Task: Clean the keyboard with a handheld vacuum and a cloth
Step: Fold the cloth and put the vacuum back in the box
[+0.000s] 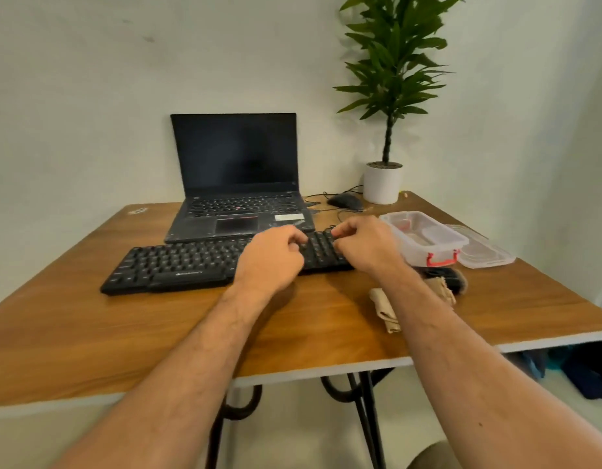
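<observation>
Hovering hands (271, 257) (367, 245) over keyboard (177, 265)

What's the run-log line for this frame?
left hand: curled over keyboard | right hand: curled over its right end | grip: unclear | cloth: on table, untouched | vacuum: not identifiable
</observation>
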